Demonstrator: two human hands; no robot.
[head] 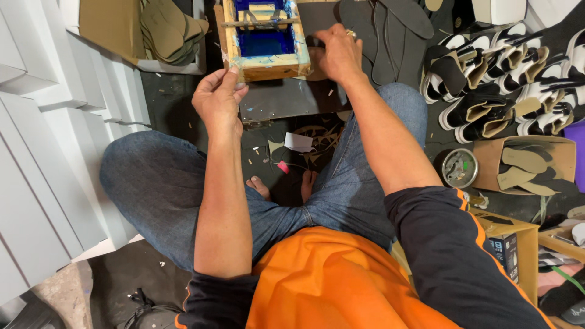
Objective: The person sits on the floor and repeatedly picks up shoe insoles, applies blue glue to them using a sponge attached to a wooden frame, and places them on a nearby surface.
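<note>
Nearest, below the wooden printing frame [265, 39], paper scraps [298, 143] lie on the floor between the knees. The left hand [218, 100] pinches the frame's near left corner in its grip; the right hand [339, 53] is clenched on a dark insole [317, 61] at the frame's right side. Left of the frame, white boxes [55, 134] close the edge. To its right, black-and-white sandals [506, 79] crowd the room. Beyond the frame lie dark soles [390, 30].

White rectangular boxes [49, 140] stand stacked along the left edge, an open brown cardboard box [487, 159] of flat tan and dark insoles lies at the right, a second cardboard box [529, 253] with a small dark printed carton [504, 256] sits below it.
</note>
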